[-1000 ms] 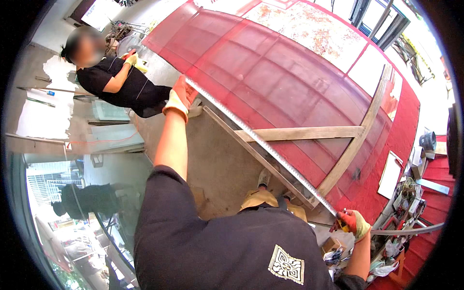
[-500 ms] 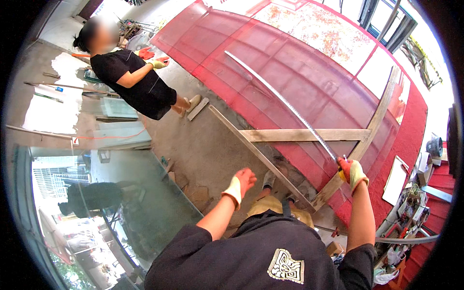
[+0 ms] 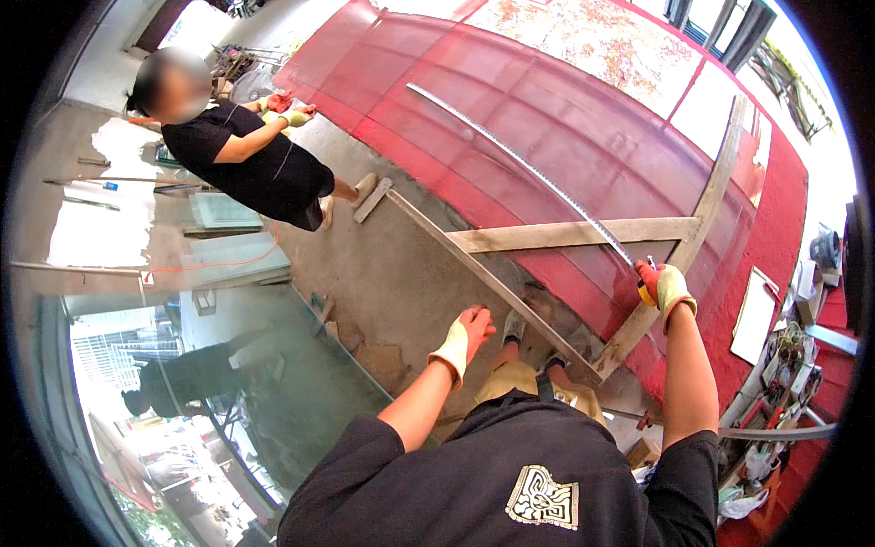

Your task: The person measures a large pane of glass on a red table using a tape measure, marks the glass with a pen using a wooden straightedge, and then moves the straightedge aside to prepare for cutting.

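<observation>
My right hand, in a cream and red glove, is closed round a tape measure. From it the pale metal blade runs out far and to the left, over a large red-framed table covered with a glassy sheet. Under the near part of the blade lies a wooden T-square-like frame of battens. My left hand, gloved the same way, hovers in front of my body. Its fingers are loosely bent and nothing shows in them.
A co-worker in black stands at the left with gloved hands together. Close on my left is a big reflective glass sheet. Glass pieces lie on the floor beyond. Tools and clutter crowd the right, beside a white board.
My left hand has come slightly right, its fingers less spread. My right hand keeps the tape measure, with its blade still extended. The co-worker's hands have drawn together.
</observation>
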Tool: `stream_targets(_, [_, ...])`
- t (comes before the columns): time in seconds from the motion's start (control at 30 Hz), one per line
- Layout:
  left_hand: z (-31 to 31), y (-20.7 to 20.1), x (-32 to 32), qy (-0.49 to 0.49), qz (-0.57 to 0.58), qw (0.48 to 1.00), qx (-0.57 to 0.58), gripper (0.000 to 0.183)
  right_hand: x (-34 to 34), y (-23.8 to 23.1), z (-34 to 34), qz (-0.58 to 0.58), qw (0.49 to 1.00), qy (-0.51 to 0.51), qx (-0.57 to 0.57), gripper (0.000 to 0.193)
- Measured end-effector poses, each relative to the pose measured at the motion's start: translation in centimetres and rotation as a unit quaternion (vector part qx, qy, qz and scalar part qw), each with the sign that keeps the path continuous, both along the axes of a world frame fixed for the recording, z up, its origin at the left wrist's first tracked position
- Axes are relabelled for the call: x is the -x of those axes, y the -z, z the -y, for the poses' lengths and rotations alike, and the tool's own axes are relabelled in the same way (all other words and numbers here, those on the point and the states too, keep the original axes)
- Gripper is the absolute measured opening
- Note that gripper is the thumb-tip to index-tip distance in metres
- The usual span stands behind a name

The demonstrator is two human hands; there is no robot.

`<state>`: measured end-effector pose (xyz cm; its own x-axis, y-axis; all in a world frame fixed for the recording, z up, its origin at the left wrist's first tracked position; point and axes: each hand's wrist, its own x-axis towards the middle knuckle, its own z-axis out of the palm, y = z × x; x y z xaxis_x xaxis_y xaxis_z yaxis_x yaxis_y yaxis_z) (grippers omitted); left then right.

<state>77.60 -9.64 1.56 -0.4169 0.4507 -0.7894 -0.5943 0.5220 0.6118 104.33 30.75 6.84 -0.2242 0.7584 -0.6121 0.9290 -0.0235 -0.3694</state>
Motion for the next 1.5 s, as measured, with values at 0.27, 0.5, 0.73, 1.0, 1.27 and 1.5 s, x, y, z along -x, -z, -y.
stream_targets(0.27, [-4.2,-1.1,-0.9,0.086,0.082,0.992,-0.033,0.058,-7.3,-2.5,1.0,0.068,0.987,-0.032,-0.141,0.06])
stream_targets(0.5, [-6.6,-1.1,-2.2,0.063,0.179,0.982,-0.014,0.051,-16.4,-4.3,2.2,0.16,0.97,0.047,-0.176,0.06])
stream_targets(0.73, [-9.0,0.0,-3.7,-0.044,0.22,0.974,-0.003,0.044,-20.6,-1.5,3.1,0.15,0.955,0.114,-0.228,0.058])
stream_targets(1.0, [-9.8,0.7,-5.1,-0.132,0.221,0.966,-0.013,0.035,-21.3,0.7,2.1,0.121,0.938,0.166,-0.281,0.059])
stream_targets(1.27, [-10.2,1.0,-5.6,-0.17,0.218,0.96,-0.042,0.028,-22.1,1.5,1.5,0.109,0.939,0.202,-0.257,0.063])
stream_targets(1.5, [-10.3,1.3,-6.0,-0.194,0.206,0.958,-0.05,0.024,-22.6,1.4,1.3,0.088,0.948,0.206,-0.224,0.064])
